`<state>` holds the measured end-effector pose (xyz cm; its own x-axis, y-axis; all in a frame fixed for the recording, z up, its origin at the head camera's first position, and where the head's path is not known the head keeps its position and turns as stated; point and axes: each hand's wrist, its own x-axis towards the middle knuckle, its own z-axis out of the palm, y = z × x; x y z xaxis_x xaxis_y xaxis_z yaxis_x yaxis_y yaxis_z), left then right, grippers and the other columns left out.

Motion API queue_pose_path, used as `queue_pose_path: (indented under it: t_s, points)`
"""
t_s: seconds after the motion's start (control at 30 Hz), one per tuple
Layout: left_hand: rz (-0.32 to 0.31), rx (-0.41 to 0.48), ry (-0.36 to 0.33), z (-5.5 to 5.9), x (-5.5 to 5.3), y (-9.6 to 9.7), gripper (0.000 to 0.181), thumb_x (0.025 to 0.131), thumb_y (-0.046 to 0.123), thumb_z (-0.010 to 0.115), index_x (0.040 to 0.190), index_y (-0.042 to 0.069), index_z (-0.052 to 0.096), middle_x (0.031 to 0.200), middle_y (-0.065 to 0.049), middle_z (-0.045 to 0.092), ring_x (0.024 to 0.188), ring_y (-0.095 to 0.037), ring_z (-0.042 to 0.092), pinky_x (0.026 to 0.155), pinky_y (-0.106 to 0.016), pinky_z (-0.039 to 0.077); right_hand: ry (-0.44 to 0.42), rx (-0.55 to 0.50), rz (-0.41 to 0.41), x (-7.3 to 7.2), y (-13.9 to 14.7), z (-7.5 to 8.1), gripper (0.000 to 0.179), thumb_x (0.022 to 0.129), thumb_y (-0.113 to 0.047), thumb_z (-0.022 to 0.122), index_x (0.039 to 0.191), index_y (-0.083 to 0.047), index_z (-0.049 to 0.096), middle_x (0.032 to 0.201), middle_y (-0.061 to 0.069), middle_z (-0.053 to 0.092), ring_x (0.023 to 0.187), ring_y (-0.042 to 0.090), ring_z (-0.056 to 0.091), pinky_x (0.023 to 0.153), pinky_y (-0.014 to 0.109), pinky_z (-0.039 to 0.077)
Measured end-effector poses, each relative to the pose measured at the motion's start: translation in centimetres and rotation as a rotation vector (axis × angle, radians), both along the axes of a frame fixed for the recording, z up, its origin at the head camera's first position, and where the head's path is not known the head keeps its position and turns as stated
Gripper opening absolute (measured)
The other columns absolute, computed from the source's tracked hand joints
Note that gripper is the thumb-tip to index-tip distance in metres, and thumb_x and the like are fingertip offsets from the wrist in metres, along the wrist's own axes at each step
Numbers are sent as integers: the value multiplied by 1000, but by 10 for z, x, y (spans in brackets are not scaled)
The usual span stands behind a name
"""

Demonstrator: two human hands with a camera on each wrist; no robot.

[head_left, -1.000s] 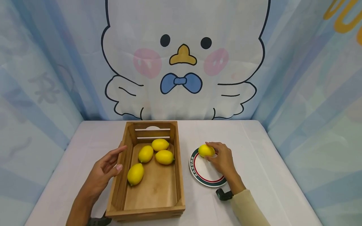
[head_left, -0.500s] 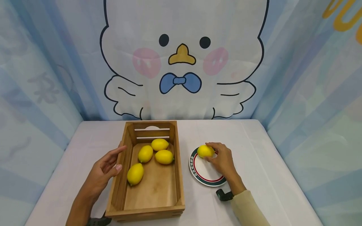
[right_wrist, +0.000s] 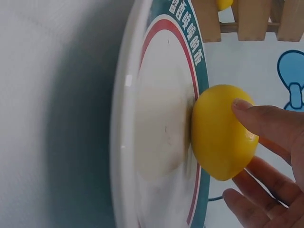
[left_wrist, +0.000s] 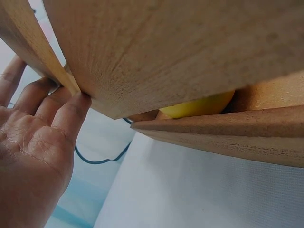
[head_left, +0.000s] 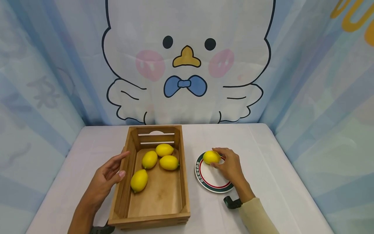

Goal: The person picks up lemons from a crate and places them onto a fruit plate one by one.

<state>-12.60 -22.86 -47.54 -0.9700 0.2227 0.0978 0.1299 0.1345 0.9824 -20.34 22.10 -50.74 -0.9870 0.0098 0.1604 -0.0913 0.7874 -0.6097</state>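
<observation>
Little is changing from the earlier head views: the whole scene is sliding slightly leftward as that camera shifts, while both hands are staying where they were. The bright yellow, oval lemon (head_left: 211,157) is sitting, as before, at the far left part of the round white plate (head_left: 211,177) with the green and red bands. For the work in hand, this is seemingly meaning a pause at the plate, with the fruit not yet being let go.

The right hand (head_left: 229,164) is pinching that lemon: its grip is opening only as wide as the fruit, the thumb pressing one side and the fingers bearing on the other. In the right wrist view, the lemon is apparently touching the plate, near the printed rim.

The left hand (head_left: 105,177) is keeping its fingers loosely spread, its grip holding nothing; in the left wrist view, fingertips are touching the slatted side of the rectangular brown wooden crate (head_left: 152,221).

Inside the crate, four more yellow lemons (head_left: 149,160) are lying on the bottom, three clustering toward the far end and one resting alone nearer the left wall. Crate and plate are standing side by side, apart, on the white-covered surface (head_left: 260,162).
</observation>
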Motion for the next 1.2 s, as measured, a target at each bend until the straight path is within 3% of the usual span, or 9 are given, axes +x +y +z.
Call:
queue_pose_path:
  t_s: [0.23, 0.6, 0.97, 1.2]
  points:
    - [-5, 4, 2, 0, 0, 0, 59, 110, 7, 55, 165, 15, 39, 177, -12, 26, 163, -7, 21, 112, -2, 32, 0, 10, -22, 0, -1, 6, 58, 83, -17, 93, 138, -18, 73, 143, 11, 70, 139, 37, 59, 120, 57, 44]
    - [-10, 6, 1, -1, 1, 0, 59, 110, 8, 55, 165, 16, 38, 177, -13, 26, 164, -9, 20, 112, -2, 32, -33, -10, -75, 2, -5, 16, 65, 85, -22, 92, 145, -18, 67, 151, 15, 63, 146, 41, 53, 121, 59, 43]
    - [-7, 10, 11, -1, 0, 0, 59, 109, 7, 56, 165, 15, 39, 176, -12, 28, 160, 0, 24, 112, -3, 32, -5, -29, -34, 7, -13, 33, 68, 85, -24, 92, 147, -20, 65, 149, 12, 64, 146, 38, 54, 121, 59, 42]
    - [-11, 16, 5, -2, -1, 0, 59, 109, 7, 56, 165, 15, 39, 177, -12, 28, 160, 0, 24, 112, -3, 32, 27, -81, 38, 9, -18, 48, 68, 82, -29, 95, 144, -22, 67, 146, 10, 67, 143, 36, 57, 121, 59, 43]
